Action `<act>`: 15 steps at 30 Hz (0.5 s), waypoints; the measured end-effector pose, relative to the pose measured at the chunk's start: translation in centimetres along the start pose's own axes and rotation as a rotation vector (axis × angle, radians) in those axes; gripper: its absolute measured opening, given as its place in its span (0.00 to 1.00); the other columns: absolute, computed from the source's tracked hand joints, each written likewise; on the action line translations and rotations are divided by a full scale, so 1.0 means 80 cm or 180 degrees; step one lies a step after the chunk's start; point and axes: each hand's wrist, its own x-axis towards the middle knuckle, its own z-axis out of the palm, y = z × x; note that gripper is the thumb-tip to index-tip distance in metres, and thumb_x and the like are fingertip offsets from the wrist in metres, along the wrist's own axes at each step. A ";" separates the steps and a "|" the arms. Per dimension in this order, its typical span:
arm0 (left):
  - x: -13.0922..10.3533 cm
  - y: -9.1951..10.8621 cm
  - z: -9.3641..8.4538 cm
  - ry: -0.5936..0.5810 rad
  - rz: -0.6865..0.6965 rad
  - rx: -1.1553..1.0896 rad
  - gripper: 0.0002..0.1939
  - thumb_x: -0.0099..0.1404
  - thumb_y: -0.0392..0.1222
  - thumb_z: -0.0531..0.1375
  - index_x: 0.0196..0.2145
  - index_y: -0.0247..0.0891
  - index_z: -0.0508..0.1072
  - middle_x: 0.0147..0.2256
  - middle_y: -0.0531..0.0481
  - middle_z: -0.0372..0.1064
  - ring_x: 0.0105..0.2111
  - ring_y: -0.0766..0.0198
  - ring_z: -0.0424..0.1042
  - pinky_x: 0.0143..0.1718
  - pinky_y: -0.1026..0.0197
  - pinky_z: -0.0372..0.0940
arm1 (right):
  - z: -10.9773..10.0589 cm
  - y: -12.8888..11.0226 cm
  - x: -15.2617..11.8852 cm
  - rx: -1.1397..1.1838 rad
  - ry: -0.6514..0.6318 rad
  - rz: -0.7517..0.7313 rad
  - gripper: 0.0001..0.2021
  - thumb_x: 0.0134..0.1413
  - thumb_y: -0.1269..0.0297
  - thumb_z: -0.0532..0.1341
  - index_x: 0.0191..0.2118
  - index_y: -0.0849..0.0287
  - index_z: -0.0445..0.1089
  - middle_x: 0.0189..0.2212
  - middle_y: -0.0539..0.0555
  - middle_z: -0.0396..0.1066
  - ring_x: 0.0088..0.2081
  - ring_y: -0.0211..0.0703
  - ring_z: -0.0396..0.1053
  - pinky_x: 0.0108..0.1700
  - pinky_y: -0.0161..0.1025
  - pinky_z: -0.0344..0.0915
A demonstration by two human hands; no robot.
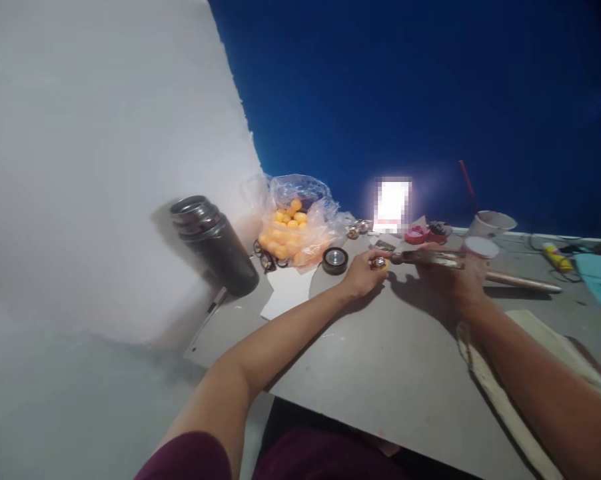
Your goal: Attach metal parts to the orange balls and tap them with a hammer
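A small, shiny, rounded metal piece (379,263) with a yellowish edge is pinched between the nearly closed fingers of the left hand (363,276), just right of the round dark case (335,261) on the grey counter (355,373). Farther right of the case, a worn, silver-and-brown, pliers-like tool (440,259) is gripped by the curled right hand (453,283), its narrow end pointed at the piece; whether the two are touching cannot be told.
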 end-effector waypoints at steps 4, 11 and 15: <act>-0.003 -0.012 -0.004 0.0168 0.0348 0.0128 0.21 0.53 0.29 0.70 0.46 0.39 0.81 0.45 0.48 0.72 0.34 0.67 0.71 0.38 0.63 0.68 | -0.009 -0.005 0.004 -0.0196 0.0016 -0.0085 0.12 0.60 0.59 0.60 0.38 0.53 0.82 0.28 0.58 0.79 0.27 0.50 0.68 0.31 0.45 0.49; -0.010 -0.013 -0.003 -0.0014 0.0099 -0.0389 0.21 0.56 0.35 0.69 0.48 0.38 0.73 0.34 0.55 0.71 0.32 0.68 0.69 0.34 0.65 0.66 | -0.026 -0.015 0.007 -0.0251 0.0044 0.0005 0.12 0.63 0.57 0.60 0.39 0.53 0.82 0.31 0.58 0.82 0.29 0.50 0.72 0.32 0.43 0.52; -0.012 -0.009 0.002 -0.0036 0.0018 -0.0366 0.17 0.54 0.34 0.67 0.43 0.38 0.73 0.31 0.56 0.70 0.29 0.68 0.67 0.30 0.67 0.61 | -0.028 -0.029 0.004 -0.0195 -0.0212 -0.0178 0.11 0.60 0.58 0.61 0.37 0.53 0.81 0.27 0.54 0.80 0.27 0.47 0.72 0.30 0.41 0.51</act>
